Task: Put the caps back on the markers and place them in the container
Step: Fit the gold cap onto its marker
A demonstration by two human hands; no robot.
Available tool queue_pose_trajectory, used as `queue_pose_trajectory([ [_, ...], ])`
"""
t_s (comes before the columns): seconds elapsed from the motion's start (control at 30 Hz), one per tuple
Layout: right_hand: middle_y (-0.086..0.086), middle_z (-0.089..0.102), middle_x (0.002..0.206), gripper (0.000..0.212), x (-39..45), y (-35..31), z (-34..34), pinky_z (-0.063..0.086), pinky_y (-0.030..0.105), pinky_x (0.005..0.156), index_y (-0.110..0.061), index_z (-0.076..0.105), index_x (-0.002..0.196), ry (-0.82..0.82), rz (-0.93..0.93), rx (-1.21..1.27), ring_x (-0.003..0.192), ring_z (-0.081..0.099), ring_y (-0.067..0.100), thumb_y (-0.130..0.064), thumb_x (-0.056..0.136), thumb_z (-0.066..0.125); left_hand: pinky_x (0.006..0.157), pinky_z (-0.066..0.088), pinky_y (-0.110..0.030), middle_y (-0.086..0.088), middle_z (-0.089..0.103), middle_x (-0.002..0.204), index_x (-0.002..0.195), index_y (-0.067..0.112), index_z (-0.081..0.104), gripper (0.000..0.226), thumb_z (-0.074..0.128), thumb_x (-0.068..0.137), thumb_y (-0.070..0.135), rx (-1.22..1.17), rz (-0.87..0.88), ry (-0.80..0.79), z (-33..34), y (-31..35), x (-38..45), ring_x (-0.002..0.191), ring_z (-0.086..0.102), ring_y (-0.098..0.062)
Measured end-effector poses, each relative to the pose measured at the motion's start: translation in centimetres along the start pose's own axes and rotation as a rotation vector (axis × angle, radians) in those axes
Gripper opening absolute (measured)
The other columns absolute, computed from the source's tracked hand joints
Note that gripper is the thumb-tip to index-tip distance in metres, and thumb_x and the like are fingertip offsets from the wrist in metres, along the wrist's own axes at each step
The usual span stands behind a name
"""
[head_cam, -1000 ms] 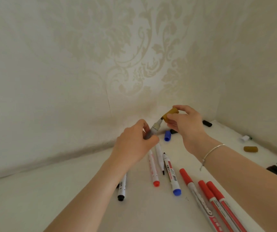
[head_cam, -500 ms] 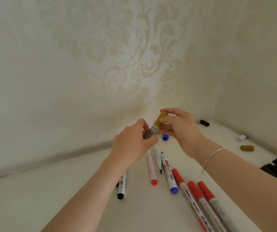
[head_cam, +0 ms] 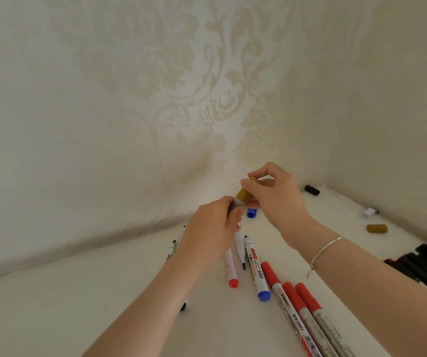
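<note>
only "1001" legible on a red-capped marker (head_cam: 288, 309)

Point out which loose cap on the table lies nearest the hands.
The blue cap, just behind the hands. The black cap, white cap and brown cap all lie farther right.

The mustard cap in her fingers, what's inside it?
The mustard cap sits over the end of a grey marker; its tip is hidden inside. The left hand covers the barrel.

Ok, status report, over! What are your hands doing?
Left hand grips marker. Right hand pinches brown cap onto its tip. Nothing in the way.
</note>
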State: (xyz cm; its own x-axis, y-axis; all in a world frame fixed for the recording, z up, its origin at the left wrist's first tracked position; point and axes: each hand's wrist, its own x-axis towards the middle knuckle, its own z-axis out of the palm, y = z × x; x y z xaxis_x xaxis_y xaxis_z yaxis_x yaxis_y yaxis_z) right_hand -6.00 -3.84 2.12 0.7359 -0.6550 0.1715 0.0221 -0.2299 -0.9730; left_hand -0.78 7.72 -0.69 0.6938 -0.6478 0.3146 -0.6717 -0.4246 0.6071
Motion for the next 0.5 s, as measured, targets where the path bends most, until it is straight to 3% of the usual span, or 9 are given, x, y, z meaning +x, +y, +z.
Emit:
queue_pose_trajectory([
  [0.13,0.009,0.072,0.081,0.009,-0.1,0.8,-0.7,0.057,0.045,0.076,-0.016,0.060,0.094,-0.044,-0.035,-0.149,0.078,0.069,0.031,-0.024,0.089,0.062,0.079,0.054,-0.026,0.008,0.069,0.087,0.106,0.021,0.061,0.020,0.046,0.099,0.033,-0.038,-0.007,-0.077,0.6,-0.1,-0.2,0.077,0.067,-0.003],
  [0.2,0.010,0.072,0.088,0.014,0.4,1.4,-1.5,0.056,0.043,0.081,-0.022,0.062,0.099,-0.051,-0.035,-0.176,0.085,0.068,0.031,-0.030,0.094,0.052,0.071,0.053,-0.015,0.007,0.071,0.085,0.107,0.021,0.061,0.019,0.048,0.099,0.032,-0.138,-0.050,-0.063,0.6,0.3,0.4,0.071,0.069,-0.003],
  [0.27,0.008,0.068,0.097,0.027,1.5,2.3,-2.8,0.053,0.022,0.080,-0.028,0.057,0.121,-0.017,-0.020,-0.223,0.094,0.064,0.030,-0.027,0.098,0.041,0.062,0.050,-0.009,0.006,0.072,0.082,0.105,0.020,0.060,0.016,0.049,0.099,0.031,-0.273,-0.121,-0.024,0.3,0.9,1.4,0.066,0.070,-0.004],
  [0.3,0.010,0.064,0.097,0.035,1.8,2.8,-3.6,0.049,0.011,0.071,-0.026,0.050,0.131,-0.008,-0.005,-0.279,0.093,0.062,0.028,-0.019,0.098,0.040,0.064,0.052,-0.012,0.004,0.073,0.081,0.103,0.018,0.060,0.016,0.049,0.099,0.030,-0.348,-0.150,-0.009,0.2,1.2,1.9,0.066,0.071,-0.006],
  [0.33,0.012,0.061,0.101,0.042,2.1,3.3,-4.4,0.045,0.010,0.069,-0.023,0.044,0.137,-0.013,0.010,-0.342,0.093,0.060,0.028,-0.011,0.097,0.040,0.068,0.055,-0.019,0.001,0.074,0.079,0.102,0.015,0.059,0.017,0.049,0.099,0.029,-0.436,-0.173,-0.006,0.1,1.4,2.2,0.067,0.072,-0.010],
  [0.4,0.015,0.055,0.122,0.049,2.4,4.6,-6.1,0.043,0.019,0.081,-0.017,0.042,0.139,-0.039,0.036,-0.435,0.106,0.055,0.027,-0.001,0.094,0.041,0.070,0.058,-0.028,-0.005,0.075,0.078,0.100,0.009,0.058,0.018,0.051,0.099,0.025,-0.629,-0.214,-0.015,0.3,1.9,2.7,0.070,0.073,-0.017],
  [0.5,0.010,0.050,0.132,0.045,2.3,5.9,-7.7,0.038,0.020,0.080,-0.017,0.045,0.136,-0.053,0.081,-0.492,0.103,0.050,0.016,-0.003,0.094,0.042,0.063,0.056,-0.024,-0.006,0.076,0.083,0.094,0.010,0.055,0.015,0.052,0.098,0.024,-0.742,-0.243,-0.016,1.1,2.6,3.2,0.077,0.073,-0.018],
])
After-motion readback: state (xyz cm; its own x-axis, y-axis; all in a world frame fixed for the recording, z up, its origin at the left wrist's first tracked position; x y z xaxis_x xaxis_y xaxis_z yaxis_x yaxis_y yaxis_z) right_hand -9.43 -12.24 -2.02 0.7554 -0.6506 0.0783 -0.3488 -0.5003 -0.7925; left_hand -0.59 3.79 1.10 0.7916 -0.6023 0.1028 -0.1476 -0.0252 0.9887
